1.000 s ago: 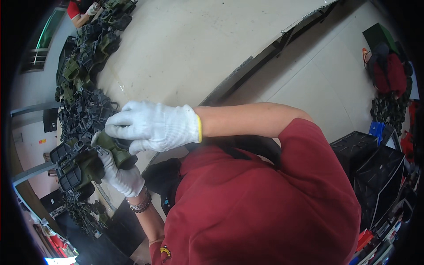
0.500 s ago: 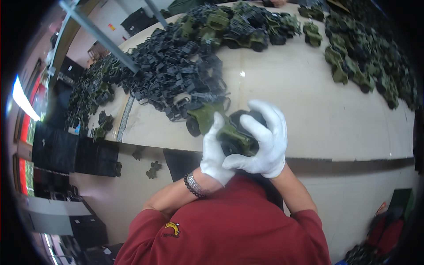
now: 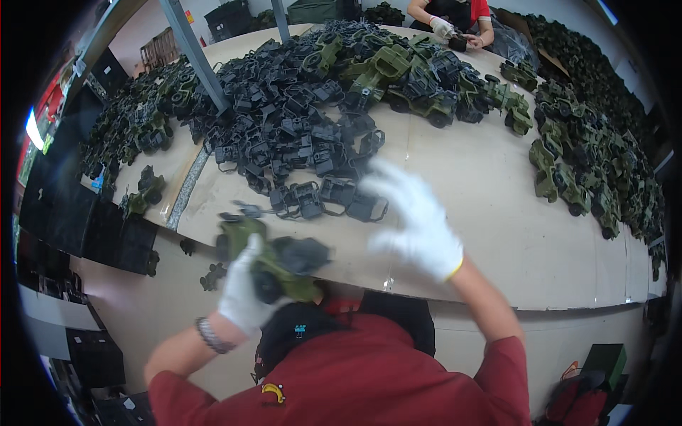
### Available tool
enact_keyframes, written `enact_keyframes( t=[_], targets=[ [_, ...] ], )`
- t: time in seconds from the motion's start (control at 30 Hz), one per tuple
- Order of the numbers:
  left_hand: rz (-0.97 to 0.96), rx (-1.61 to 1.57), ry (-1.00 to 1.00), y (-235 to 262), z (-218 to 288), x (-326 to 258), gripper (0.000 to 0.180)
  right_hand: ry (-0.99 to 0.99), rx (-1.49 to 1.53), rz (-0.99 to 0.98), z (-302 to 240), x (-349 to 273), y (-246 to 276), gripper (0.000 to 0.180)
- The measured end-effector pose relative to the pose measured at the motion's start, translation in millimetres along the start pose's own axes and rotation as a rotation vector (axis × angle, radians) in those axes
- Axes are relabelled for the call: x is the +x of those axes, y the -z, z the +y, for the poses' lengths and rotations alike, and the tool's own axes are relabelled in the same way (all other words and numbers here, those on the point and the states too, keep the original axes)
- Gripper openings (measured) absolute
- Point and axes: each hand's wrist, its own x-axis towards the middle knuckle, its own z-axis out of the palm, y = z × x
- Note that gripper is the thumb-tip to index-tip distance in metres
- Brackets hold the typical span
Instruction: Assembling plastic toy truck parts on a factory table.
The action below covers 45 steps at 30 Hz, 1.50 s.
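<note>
A white glove covers my left hand (image 3: 241,297), which is closed round an olive-green toy jeep (image 3: 280,264). The jeep has black wheels and a black part on top, all somewhat blurred, held tilted above the table's near edge. My right hand (image 3: 419,231), gloved as well, hangs over the table to the right of the jeep. Its fingers are spread and smeared by motion, and nothing shows in them. Just beyond both hands lie several black plastic frame-like parts (image 3: 323,197), at the near edge of a large heap of similar black parts (image 3: 284,135).
The pale tabletop (image 3: 476,213) carries more green toy jeeps (image 3: 387,67) at the back and a long pile of jeeps (image 3: 590,156) on the right. A grey metal post (image 3: 192,50) rises at the left. Across the table a co-worker's hands (image 3: 455,32) hold a dark item.
My right hand has let go of the jeep and moved away from it. My left hand has carried the jeep left and nearer to me. The view has shifted, bringing the co-worker into sight.
</note>
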Motion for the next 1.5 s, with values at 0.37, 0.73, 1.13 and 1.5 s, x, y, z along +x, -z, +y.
enact_keyframes(
  t=[0.37,0.73,1.13,1.5],
  targets=[
    [0.39,-0.247,-1.341,115,440,-26,0.07,-0.671,-0.576,0.052,225,166,26,0.095],
    [0.181,0.588,-0.83,63,148,89,0.054,-0.538,-0.493,0.249,209,116,31,0.066],
    [-0.346,0.71,-0.443,-26,-49,81,0.034,-0.449,-0.365,0.446,85,-69,46,0.071],
    [-0.035,1.34,-1.609,-69,-87,100,0.099,-0.228,-0.142,0.367,-34,-94,32,0.067]
  ],
)
